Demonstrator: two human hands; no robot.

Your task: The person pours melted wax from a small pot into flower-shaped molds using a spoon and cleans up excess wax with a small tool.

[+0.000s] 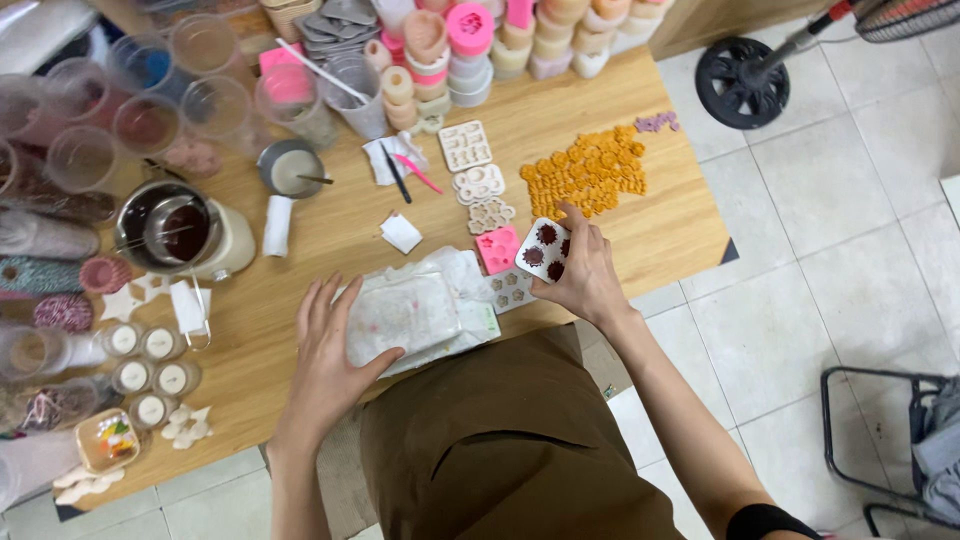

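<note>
Right hand (585, 275), centre frame, grips small white mould (545, 248) with dark filled cavities, lifted level above wooden table (660, 215). Left hand (330, 345), lower centre, lies open and flat on stained white cloth (425, 305), steadying it. Orange cast pieces (588, 172) spread upper right.

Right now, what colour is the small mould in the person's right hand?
White, with dark reddish-brown flower shapes filling its cavities: the mould in the right hand, seen from the head view.
</note>
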